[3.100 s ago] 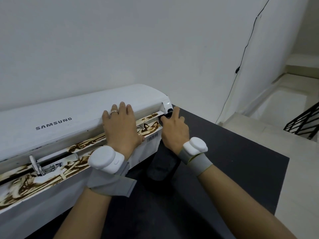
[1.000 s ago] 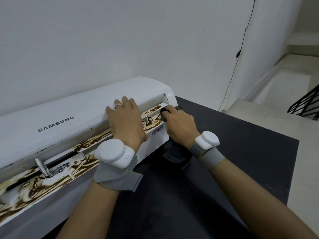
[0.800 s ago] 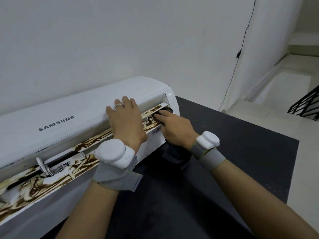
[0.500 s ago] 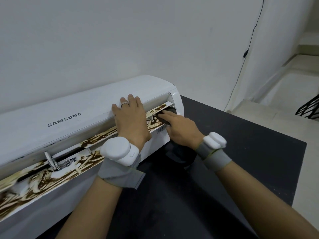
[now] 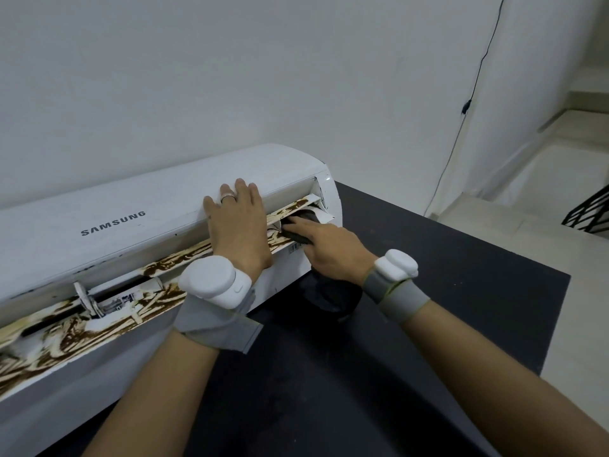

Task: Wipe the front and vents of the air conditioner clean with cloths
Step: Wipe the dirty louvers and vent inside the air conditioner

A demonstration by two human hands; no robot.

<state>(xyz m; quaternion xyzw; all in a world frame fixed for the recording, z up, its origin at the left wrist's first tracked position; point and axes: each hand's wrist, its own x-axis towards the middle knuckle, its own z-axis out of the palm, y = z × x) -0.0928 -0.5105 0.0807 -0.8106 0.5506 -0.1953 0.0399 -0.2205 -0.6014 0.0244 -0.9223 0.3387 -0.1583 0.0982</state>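
Observation:
A white Samsung air conditioner (image 5: 131,199) lies on a black mat (image 5: 428,308) against the wall. Its open vent slot (image 5: 82,328) runs along the front and is streaked with brown grime. My left hand (image 5: 239,232) rests flat on the front panel above the vent, fingers straight over the panel's curve. My right hand (image 5: 333,252) presses a dark cloth (image 5: 333,293) into the vent's right end with extended fingers. The rest of the cloth hangs beneath my palm, and my thumb is hidden.
A white wall stands right behind the unit. A thin black cable (image 5: 474,80) runs down the wall corner at the right. Pale floor tiles and a step (image 5: 543,153) lie beyond the mat, and a black railing (image 5: 590,209) shows at the far right edge.
My right hand went from gripping the cloth at the unit's right end to pushing it leftward into the vent slot with straightened fingers. My left hand stayed on the panel.

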